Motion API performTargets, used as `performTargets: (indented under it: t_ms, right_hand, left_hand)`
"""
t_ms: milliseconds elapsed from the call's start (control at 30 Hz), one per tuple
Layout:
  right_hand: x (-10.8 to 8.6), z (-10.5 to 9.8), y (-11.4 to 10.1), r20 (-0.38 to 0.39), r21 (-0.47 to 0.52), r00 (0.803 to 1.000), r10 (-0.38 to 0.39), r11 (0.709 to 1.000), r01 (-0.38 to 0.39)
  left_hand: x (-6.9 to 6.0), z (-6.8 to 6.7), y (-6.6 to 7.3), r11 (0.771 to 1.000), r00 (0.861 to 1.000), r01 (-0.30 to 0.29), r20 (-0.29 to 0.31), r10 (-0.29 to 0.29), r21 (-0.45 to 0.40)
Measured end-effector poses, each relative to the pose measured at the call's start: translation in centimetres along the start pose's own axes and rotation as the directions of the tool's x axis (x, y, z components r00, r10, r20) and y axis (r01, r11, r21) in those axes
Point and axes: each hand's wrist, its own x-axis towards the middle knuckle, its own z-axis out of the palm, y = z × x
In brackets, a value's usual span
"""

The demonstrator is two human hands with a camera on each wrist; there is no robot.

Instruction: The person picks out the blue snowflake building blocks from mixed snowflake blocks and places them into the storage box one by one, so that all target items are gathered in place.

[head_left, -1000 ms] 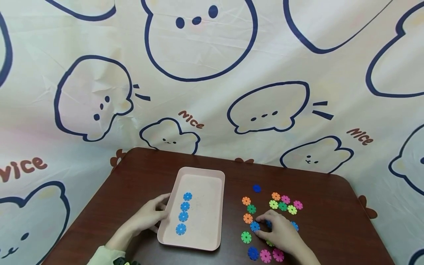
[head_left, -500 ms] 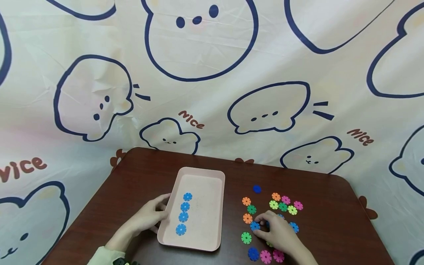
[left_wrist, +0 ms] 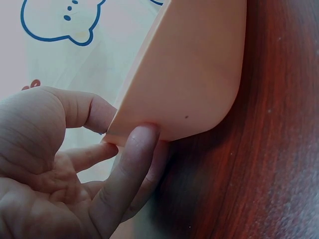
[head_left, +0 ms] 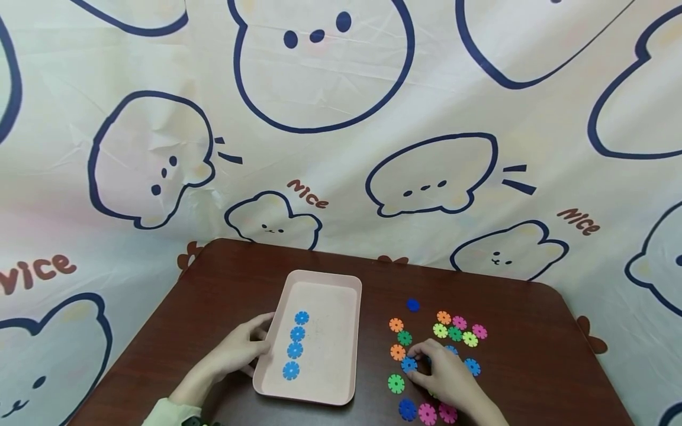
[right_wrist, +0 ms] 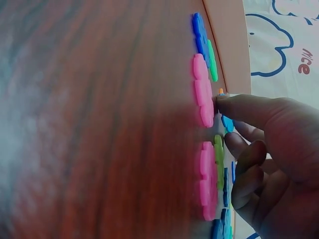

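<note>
So left hand holds tray, right hand pinches blue disc.

The tray looks plastic (smooth, matt).

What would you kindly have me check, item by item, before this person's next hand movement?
1. Left grip steadying the tray: ok, fingers on its left edge.
2. Right grip at a light blue disc: ok, thumb and finger at its edges.
3. That disc lifted off the table: cannot tell.
4. Disc clear of the neighbouring orange disc: cannot tell, the edges look very close.
5. Colour match with the column of four discs in the tray: ok, all light blue.
6. Bare space in the tray: ok, right of the column.
</note>
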Motion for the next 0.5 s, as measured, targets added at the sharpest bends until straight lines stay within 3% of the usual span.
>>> performTargets:
  t_ms: [500]
  right_hand:
    - [-0.53, 0.07, 0.22, -0.022, 0.07, 0.997, -0.076, 0.995, 0.077]
  left_hand:
    - [0.17, 0.06, -0.35, 1.0, 1.0, -0.004, -0.001, 0.004, 0.003]
